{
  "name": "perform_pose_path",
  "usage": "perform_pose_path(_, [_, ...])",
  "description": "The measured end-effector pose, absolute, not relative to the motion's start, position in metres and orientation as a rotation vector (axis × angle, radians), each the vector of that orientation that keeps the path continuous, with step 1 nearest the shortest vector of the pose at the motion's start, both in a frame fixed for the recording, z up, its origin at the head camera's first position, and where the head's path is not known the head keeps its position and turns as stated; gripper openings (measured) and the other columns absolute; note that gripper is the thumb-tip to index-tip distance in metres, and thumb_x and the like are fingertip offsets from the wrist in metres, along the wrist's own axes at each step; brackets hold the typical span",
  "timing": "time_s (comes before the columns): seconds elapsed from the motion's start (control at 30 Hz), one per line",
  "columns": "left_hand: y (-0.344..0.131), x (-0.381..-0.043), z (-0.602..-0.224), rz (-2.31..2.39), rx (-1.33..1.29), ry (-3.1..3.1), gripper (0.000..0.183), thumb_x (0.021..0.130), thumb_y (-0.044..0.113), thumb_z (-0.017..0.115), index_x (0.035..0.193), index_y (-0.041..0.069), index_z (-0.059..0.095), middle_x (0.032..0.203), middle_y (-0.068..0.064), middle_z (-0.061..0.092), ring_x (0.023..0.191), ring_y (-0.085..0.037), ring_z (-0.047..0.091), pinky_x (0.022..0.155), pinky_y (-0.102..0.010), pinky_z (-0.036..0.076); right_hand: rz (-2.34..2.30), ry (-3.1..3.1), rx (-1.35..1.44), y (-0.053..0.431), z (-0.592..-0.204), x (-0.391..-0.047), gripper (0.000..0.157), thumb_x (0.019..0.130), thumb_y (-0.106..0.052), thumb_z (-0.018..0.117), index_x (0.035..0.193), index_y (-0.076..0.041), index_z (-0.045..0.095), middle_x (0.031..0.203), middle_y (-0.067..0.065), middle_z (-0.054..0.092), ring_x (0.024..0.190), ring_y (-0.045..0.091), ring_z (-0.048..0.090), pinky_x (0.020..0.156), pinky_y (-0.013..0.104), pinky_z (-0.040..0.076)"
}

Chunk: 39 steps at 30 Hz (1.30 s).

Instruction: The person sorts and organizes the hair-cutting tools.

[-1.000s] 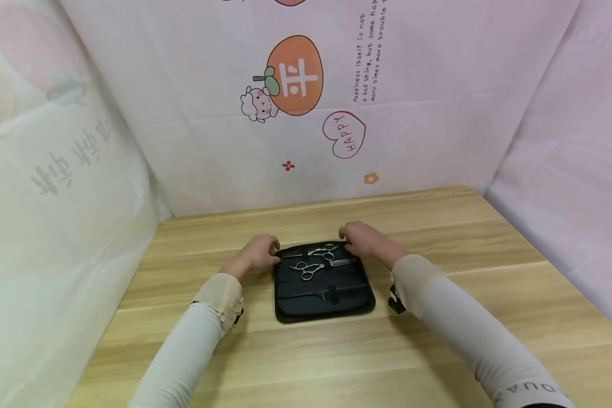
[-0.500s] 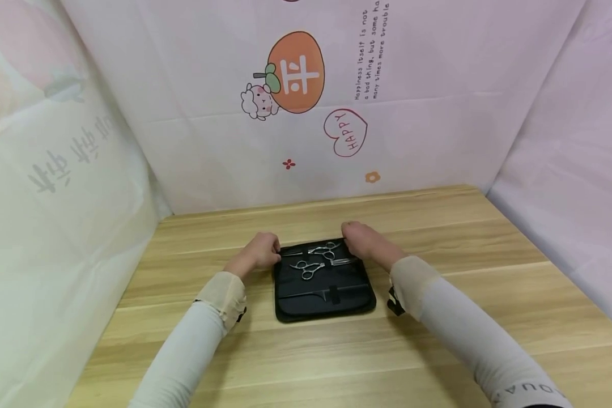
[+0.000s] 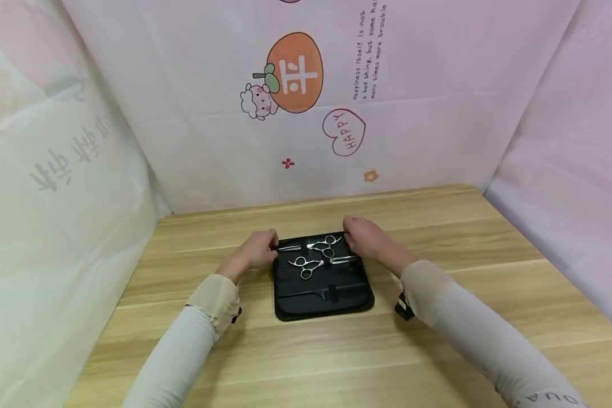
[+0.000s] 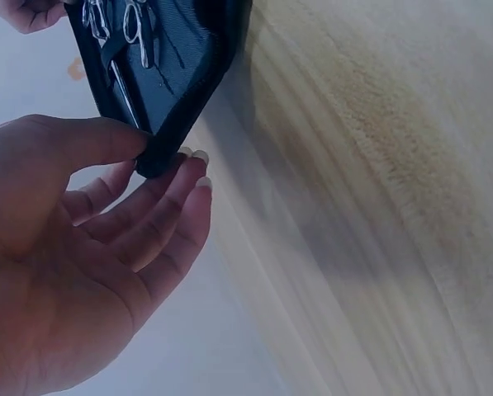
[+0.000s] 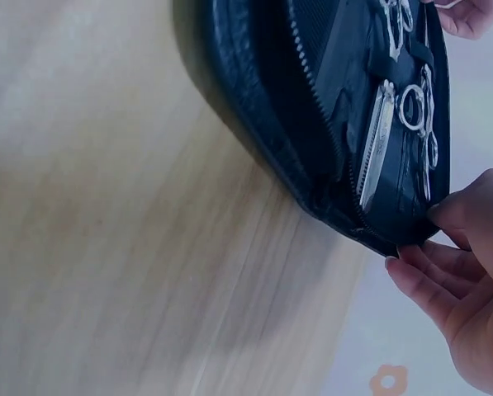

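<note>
An opened black zip case (image 3: 316, 311) lies before me, its far edge raised off the table. My left hand (image 3: 261, 248) pinches the far left corner. In the left wrist view, the left hand (image 4: 73, 247) has its thumb on top and fingers beneath. The far right corner is pinched by my right hand (image 3: 366, 235); the right wrist view shows that hand (image 5: 469, 280) at the edge. Two silver scissors sit under straps inside. One has a toothed blade (image 5: 376, 144) pointing right, the other a plain blade (image 3: 289, 248) pointing left. Nearer me lies a black comb (image 3: 301, 293).
The wooden table (image 3: 306, 362) extends around the case on all sides. Behind it stands a white printed sheet (image 3: 209, 158), with more white sheeting (image 3: 566, 198) along the right and left sides.
Both hands have closed onto the far corners and lifted that edge, tilting the case toward me. Its near edge has stayed nearly in place.
</note>
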<state>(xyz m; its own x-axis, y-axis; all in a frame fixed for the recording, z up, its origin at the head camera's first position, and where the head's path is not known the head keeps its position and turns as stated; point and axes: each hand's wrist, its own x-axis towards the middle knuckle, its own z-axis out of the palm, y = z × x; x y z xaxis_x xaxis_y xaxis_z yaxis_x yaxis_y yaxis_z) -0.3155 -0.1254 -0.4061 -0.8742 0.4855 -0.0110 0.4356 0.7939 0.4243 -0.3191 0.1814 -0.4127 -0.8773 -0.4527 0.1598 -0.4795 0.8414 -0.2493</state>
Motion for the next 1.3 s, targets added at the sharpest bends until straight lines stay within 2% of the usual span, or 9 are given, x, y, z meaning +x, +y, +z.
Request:
perform_pose_path(0.23, [-0.128,-0.302,-0.397,0.686,0.784,2.894,0.014,0.091,0.004,0.071,0.097,0.001,0.058,0.093,-0.012,0.067,0.081,-0.023,0.064,0.079,-0.04,0.054,0.459,-2.771,0.768,0.184,-0.407,-0.304,0.003,0.097,-0.004,0.063,0.096,-0.004,0.06,0.088,0.009,0.063,0.073,0.022,0.058,0.068,0.04,0.052])
perform_pose_path(0.53, [-0.121,-0.288,-0.389,0.724,0.761,2.943,0.024,0.092,0.018,0.079,0.092,0.004,0.06,0.083,-0.005,0.065,0.073,-0.017,0.058,0.069,-0.035,0.049,0.466,-2.686,0.765,0.193,-0.403,-0.281,0.006,0.093,-0.006,0.069,0.097,-0.004,0.065,0.093,0.01,0.067,0.079,0.024,0.063,0.072,0.043,0.054])
perform_pose_path(0.63, [-0.12,-0.285,-0.39,0.741,0.737,2.966,0.026,0.091,0.018,0.08,0.098,0.006,0.059,0.086,-0.004,0.066,0.075,-0.017,0.06,0.071,-0.036,0.051,0.461,-2.684,0.767,0.194,-0.4,-0.274,0.007,0.093,-0.007,0.069,0.099,-0.005,0.066,0.095,0.009,0.066,0.079,0.023,0.063,0.072,0.042,0.054])
perform_pose_path(0.83, [-0.121,-0.279,-0.392,0.751,0.796,3.002,0.037,0.089,0.018,0.082,0.118,0.007,0.061,0.094,-0.007,0.07,0.079,-0.017,0.065,0.077,-0.038,0.055,0.414,-2.654,0.779,0.195,-0.397,-0.261,0.006,0.092,-0.007,0.07,0.098,-0.008,0.067,0.093,0.004,0.064,0.077,0.02,0.062,0.069,0.04,0.055])
perform_pose_path(0.97, [-0.121,-0.274,-0.391,0.744,0.91,3.011,0.024,0.088,0.017,0.083,0.105,0.006,0.072,0.091,-0.005,0.072,0.075,-0.015,0.065,0.073,-0.036,0.056,0.366,-2.623,0.797,0.196,-0.397,-0.255,0.005,0.091,-0.008,0.071,0.094,-0.01,0.067,0.091,0.001,0.062,0.074,0.017,0.06,0.063,0.037,0.053])
perform_pose_path(1.07, [-0.121,-0.271,-0.391,0.738,0.988,3.015,0.017,0.087,0.018,0.084,0.095,0.006,0.075,0.088,-0.004,0.072,0.072,-0.012,0.063,0.07,-0.033,0.055,0.348,-2.607,0.818,0.198,-0.398,-0.251,0.006,0.091,-0.009,0.072,0.092,-0.012,0.067,0.091,0.0,0.062,0.073,0.015,0.058,0.061,0.035,0.051])
perform_pose_path(1.3, [-0.121,-0.263,-0.391,0.764,1.022,2.995,0.014,0.088,0.017,0.083,0.093,0.008,0.074,0.086,0.0,0.07,0.069,-0.01,0.059,0.067,-0.029,0.052,0.375,-2.594,0.842,0.203,-0.4,-0.241,0.008,0.091,-0.01,0.073,0.092,-0.013,0.066,0.094,-0.001,0.061,0.072,0.011,0.057,0.061,0.031,0.049])
